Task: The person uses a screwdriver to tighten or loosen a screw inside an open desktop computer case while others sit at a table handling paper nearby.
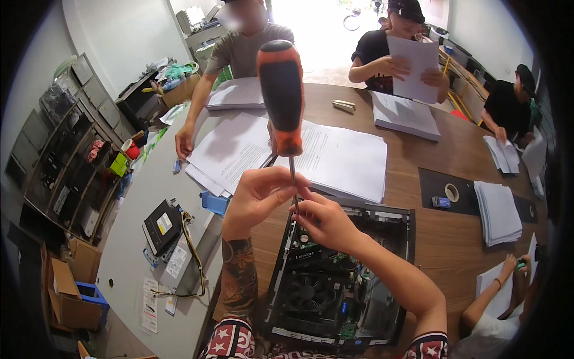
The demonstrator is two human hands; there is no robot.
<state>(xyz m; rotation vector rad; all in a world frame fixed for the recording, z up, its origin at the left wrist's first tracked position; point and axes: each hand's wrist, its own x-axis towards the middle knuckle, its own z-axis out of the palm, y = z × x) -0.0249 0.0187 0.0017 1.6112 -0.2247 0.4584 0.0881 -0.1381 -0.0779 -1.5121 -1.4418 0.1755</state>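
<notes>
Upright in front of me stands a screwdriver (281,96) with an orange and black handle on top and its shaft pointing down. My left hand (260,197) is closed around the shaft, thumb and fingers pinching it. Lower down, my right hand (323,220) pinches near the tip; whether a screw is between those fingers is too small to tell. Both hands are above the far part of an opened computer case (408,263), which lies flat on the table. Inside it are a black cooling fan (309,293), a memory module and green circuit boards.
Left of the case lie a power supply (177,263) with cables and a black optical drive (161,226). Stacks of printed paper (353,155) spread beyond my hands. A tape roll (451,192) and a blue box (214,203) sit nearby. Several people handle papers around the table.
</notes>
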